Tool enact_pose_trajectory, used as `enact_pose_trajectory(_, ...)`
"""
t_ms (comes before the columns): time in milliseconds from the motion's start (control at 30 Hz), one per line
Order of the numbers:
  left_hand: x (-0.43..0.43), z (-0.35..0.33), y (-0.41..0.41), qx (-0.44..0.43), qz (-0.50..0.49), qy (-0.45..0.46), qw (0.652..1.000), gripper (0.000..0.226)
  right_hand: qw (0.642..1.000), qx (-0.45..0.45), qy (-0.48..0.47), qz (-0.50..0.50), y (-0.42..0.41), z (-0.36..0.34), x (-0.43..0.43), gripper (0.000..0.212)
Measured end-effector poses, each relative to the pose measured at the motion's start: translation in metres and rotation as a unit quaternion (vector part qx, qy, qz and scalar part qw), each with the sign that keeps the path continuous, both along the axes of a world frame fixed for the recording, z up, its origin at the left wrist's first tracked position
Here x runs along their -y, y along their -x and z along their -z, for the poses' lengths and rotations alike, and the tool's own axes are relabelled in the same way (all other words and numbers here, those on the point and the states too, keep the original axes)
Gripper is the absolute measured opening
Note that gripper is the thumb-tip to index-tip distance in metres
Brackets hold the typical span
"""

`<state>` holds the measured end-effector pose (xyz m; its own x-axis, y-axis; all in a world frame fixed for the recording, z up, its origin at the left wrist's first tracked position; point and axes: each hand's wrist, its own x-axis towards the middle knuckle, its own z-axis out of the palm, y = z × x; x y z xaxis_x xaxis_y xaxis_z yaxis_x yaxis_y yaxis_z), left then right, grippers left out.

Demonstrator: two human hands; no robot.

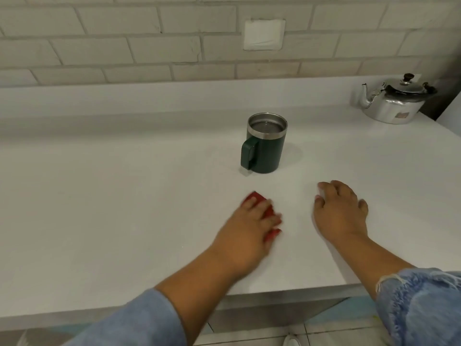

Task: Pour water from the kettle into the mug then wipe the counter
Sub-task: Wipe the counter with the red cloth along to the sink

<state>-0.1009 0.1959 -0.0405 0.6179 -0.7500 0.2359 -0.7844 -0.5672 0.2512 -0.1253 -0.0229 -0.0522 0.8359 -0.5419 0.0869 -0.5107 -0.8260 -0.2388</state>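
A dark green mug with a steel rim stands upright on the white counter, water visible inside, its handle turned toward me. A silver kettle sits at the far right by the wall, spout pointing left. My left hand presses a red cloth flat on the counter just in front of the mug; the hand is blurred and covers most of the cloth. My right hand rests palm-down on the counter to the right, fingers bent, holding nothing.
A grey brick wall with a white blanking plate backs the counter. The counter's front edge runs below my forearms, with tiled floor beneath. The counter's right end lies just past the kettle.
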Motion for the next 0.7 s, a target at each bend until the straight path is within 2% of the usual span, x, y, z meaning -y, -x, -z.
enact_pose_trajectory(200,-0.095,-0.002,-0.074,-0.013,-0.19,0.008,0.982,0.036,1.0,0.0,0.006,0.001,-0.002,-0.001,-0.002,0.042)
enact_pose_trajectory(267,-0.116,-0.006,-0.083,-0.029,-0.266,-0.008,0.964,0.038,1.0,-0.002,0.009,0.003,-0.003,-0.002,-0.004,0.041)
enact_pose_trajectory(333,-0.116,-0.012,-0.08,-0.038,-0.295,-0.008,0.955,0.039,1.0,-0.007,0.016,0.007,-0.003,-0.002,-0.005,0.042)
enact_pose_trajectory(433,-0.082,-0.024,-0.055,-0.043,-0.239,0.049,0.969,0.044,1.0,-0.019,0.02,0.015,-0.004,-0.003,-0.005,0.043)
enact_pose_trajectory(533,-0.038,-0.03,-0.014,-0.055,-0.133,0.076,0.987,0.046,1.0,-0.015,0.02,0.014,-0.003,-0.003,-0.006,0.043)
enact_pose_trajectory(633,-0.019,-0.014,0.028,-0.063,-0.015,0.019,0.998,0.045,0.999,-0.02,0.021,0.016,-0.002,-0.005,-0.006,0.043)
enact_pose_trajectory(700,-0.026,0.001,0.041,-0.033,0.013,-0.021,0.999,0.046,0.999,-0.026,0.025,0.018,-0.001,-0.005,-0.006,0.043)
